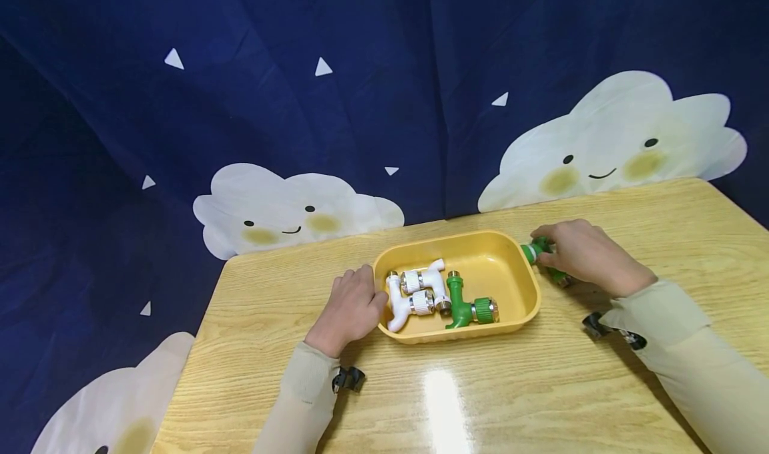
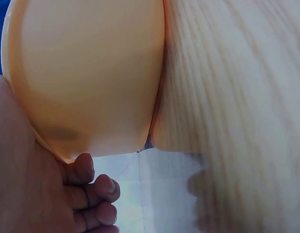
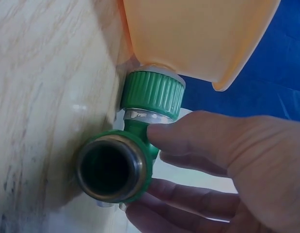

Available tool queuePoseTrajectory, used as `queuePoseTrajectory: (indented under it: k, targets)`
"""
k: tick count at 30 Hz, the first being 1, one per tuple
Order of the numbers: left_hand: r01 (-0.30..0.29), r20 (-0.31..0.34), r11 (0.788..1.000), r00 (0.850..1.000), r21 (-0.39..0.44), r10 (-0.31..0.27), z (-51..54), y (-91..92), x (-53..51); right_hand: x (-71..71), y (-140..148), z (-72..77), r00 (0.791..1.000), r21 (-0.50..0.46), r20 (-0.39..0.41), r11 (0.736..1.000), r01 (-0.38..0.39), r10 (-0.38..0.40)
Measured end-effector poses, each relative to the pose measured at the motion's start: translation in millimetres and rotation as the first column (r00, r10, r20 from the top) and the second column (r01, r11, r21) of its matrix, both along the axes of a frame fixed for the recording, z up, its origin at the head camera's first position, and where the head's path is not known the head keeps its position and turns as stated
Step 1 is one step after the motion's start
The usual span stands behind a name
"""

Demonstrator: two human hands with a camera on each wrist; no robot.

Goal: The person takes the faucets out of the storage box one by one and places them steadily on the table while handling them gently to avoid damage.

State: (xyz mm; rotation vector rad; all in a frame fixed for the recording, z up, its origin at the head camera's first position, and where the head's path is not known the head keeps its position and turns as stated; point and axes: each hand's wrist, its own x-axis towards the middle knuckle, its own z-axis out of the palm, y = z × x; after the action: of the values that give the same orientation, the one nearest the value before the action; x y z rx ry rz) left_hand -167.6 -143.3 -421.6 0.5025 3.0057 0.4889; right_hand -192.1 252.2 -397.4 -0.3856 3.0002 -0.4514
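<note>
A yellow plastic basin (image 1: 452, 340) stands on the table. Two white taps (image 1: 398, 300) lie in its left part, with a green tap (image 1: 460, 300) beside them near the front wall. At the left end my left hand (image 1: 353, 307) grips the basin's rim, its fingers curled by the outer wall (image 2: 91, 87). Just outside the right end, my right hand (image 1: 585, 254) holds a second green tap (image 3: 135, 131) between thumb and fingers. That tap's ribbed knob (image 3: 153, 92) points at the basin wall, and its metal-rimmed open end faces the right wrist camera.
The wooden table (image 1: 252, 374) carries the basin near its back edge. Behind it hangs a dark blue curtain (image 1: 360, 120) with smiling clouds. Inside the basin, the bare floor (image 1: 495, 277) shows at the right.
</note>
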Motion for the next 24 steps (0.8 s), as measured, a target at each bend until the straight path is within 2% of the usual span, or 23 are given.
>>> queuePoseTrajectory:
  k: [15,24]
  targets:
    - [-0.003,-0.004,1.0,1.0,-0.001,0.003,0.4,1.0,0.5,0.2,1.1,2.0,1.0,-0.006,-0.024,1.0,0.0,0.0]
    - [0.014,-0.033,1.0,0.999,-0.011,-0.015,-1.7,-0.6,-0.4,1.6,2.0,3.3,0.999,-0.012,-0.035,1.0,-0.006,0.005]
